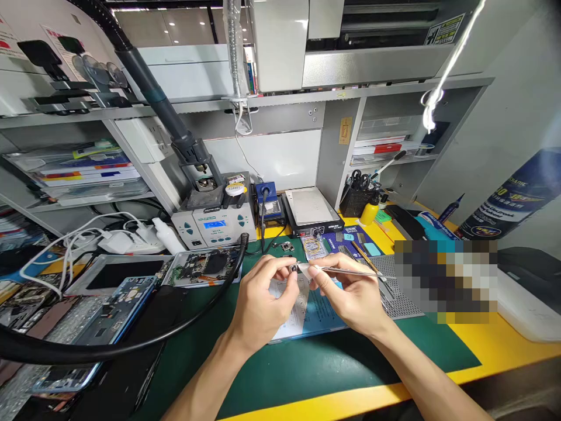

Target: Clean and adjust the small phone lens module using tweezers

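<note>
Between the thumb and forefinger of my left hand (265, 301) is a small black part, seemingly a phone camera module (293, 268). My right hand (355, 292) grips slim metal tweezers (346, 271), which point out to the right, and pinches a small white wipe (303, 269) at its fingertips. The wipe is close against the module; whether they touch, I cannot tell. Under both hands lies a blue-and-white printed sheet (322, 318) on the green mat (289, 380). More small dark parts (287, 246) lie just beyond my left hand.
A hot-air station (214, 225) stands behind; its black hose (175, 336) loops across the left side. Opened phones (109, 327) and a tray with a circuit board (205, 266) lie left. At right are a perforated grey mat (407, 301) and a large spray can (512, 196).
</note>
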The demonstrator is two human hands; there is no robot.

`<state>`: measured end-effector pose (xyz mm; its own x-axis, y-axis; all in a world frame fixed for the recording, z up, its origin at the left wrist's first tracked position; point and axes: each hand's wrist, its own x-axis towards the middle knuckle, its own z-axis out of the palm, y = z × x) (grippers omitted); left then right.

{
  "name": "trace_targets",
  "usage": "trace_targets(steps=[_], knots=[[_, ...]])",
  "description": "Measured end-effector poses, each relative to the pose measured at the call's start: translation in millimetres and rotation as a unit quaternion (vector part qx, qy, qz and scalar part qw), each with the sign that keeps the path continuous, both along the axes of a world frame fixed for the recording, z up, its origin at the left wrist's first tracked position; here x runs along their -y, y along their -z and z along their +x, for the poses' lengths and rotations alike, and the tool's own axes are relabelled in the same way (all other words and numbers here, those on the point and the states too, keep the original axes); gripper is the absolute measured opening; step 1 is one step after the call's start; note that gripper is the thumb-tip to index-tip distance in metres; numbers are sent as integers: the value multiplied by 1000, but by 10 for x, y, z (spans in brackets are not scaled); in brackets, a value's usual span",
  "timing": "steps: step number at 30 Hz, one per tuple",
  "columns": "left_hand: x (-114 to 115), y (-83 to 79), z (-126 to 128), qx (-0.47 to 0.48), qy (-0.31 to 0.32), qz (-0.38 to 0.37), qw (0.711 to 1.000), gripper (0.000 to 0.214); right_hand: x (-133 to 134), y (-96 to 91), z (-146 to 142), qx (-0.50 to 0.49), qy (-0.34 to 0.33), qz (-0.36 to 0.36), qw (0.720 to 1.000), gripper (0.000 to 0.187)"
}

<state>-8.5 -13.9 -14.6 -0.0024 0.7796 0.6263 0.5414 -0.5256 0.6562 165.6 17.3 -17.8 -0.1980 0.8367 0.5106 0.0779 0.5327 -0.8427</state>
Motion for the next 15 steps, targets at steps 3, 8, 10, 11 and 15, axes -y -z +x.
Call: trace_targets(steps=[3,8,10,11,15], knots=[[4,3,3,3,2,3,1000,19,-2,-12,1,-2,-4,12,1000,6],[-1,6,4,3,4,2,1000,19,-11,-32,1,14,5,47,999,5],[-4,4,4,1,4,3,1000,18,-12,-34,0,13,4,53,999,6],[-5,2,4,0,4,4,1000,18,-13,-33,-1,13,1,56,998,7],[-12,1,7,-6,3,3,1000,18,-17,-31,-4,11,-1,75,997,8]])
